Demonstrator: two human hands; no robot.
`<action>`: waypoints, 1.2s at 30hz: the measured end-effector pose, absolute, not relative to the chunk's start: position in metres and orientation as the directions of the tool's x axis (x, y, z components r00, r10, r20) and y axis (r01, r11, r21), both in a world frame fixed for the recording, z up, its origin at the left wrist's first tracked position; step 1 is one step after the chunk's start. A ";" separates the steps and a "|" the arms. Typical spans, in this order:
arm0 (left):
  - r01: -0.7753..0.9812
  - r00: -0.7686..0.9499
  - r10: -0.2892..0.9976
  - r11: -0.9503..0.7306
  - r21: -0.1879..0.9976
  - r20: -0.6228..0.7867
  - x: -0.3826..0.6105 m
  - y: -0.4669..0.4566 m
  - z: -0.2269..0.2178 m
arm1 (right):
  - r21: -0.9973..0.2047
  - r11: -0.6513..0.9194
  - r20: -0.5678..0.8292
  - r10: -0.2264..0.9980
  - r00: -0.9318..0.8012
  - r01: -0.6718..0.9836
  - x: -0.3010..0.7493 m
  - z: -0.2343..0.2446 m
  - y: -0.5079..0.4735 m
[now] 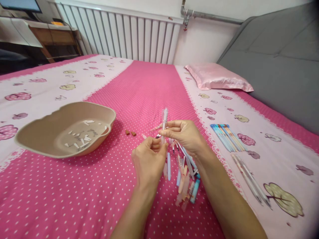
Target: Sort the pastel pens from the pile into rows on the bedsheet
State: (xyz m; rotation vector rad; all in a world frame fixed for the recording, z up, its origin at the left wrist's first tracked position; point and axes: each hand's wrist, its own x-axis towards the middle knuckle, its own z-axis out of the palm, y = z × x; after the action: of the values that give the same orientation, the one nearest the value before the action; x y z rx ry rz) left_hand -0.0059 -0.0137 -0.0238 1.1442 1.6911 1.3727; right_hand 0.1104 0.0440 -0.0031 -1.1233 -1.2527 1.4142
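Note:
A pale pink, see-through pen (164,117) stands upright between my two hands. My right hand (185,135) pinches its upper part between thumb and fingers. Lower down, my left hand (150,155) closes round its bottom end, which is mostly hidden by the fingers. Beneath and behind the hands lies a loose pile of pen parts: a lilac barrel (169,166), a blue cap (195,191), peach and pink caps (182,181) and several others. My right forearm covers part of that pile.
To the left sits a beige basin (27,143) with small white pieces inside. Two small brown pieces (130,133) lie beside it. On the right are a row of blue pens (227,137) and a few pale pens (250,179). A pink pillow (219,77) rests farther back.

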 end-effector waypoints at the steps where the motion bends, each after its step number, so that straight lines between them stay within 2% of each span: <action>1: 0.229 -0.407 0.912 0.057 0.972 0.043 -0.006 -0.014 -0.023 | -0.995 -0.070 -0.056 0.982 -0.179 -0.073 0.110 -0.003 0.044; 3: 0.165 -0.366 0.930 0.037 0.986 0.026 -0.007 -0.012 -0.021 | -0.992 -0.074 -0.051 0.976 -0.213 -0.103 0.111 -0.002 0.044; 6: -0.109 -0.096 0.994 0.034 0.993 -0.044 -0.009 -0.010 -0.018 | -0.982 -0.110 -0.062 0.955 -0.290 -0.154 0.115 0.002 0.044; 9: -0.361 0.208 0.975 0.151 0.920 -0.079 -0.013 -0.011 -0.015 | -0.954 -0.194 -0.097 0.922 -0.374 -0.228 0.120 0.007 0.044; 13: -0.485 0.371 0.926 0.264 0.834 -0.077 -0.016 -0.013 -0.013 | -0.905 -0.316 -0.137 0.849 -0.510 -0.283 0.124 0.010 0.043; 17: -0.512 0.388 0.918 0.291 0.808 -0.084 -0.019 -0.011 -0.016 | -0.893 -0.342 -0.141 0.829 -0.541 -0.292 0.124 0.010 0.044; 27: -0.409 0.259 0.959 0.219 0.886 -0.118 -0.017 -0.009 -0.019 | -0.933 -0.248 -0.102 0.877 -0.470 -0.260 0.124 0.009 0.045; 33: -0.253 0.097 0.994 0.078 0.964 -0.055 -0.015 -0.006 -0.021 | -0.958 -0.190 -0.100 0.924 -0.369 -0.215 0.122 0.005 0.046; 36: -0.101 0.004 1.000 0.017 0.995 -0.017 -0.015 -0.006 -0.023 | -0.967 -0.163 -0.095 0.944 -0.317 -0.196 0.118 0.002 0.046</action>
State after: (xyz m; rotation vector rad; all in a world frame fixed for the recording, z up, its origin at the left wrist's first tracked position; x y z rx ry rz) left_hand -0.0151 -0.0062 -0.0235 1.1239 1.1401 1.2400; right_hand 0.1178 0.0461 0.0017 -0.9715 -1.1924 1.6311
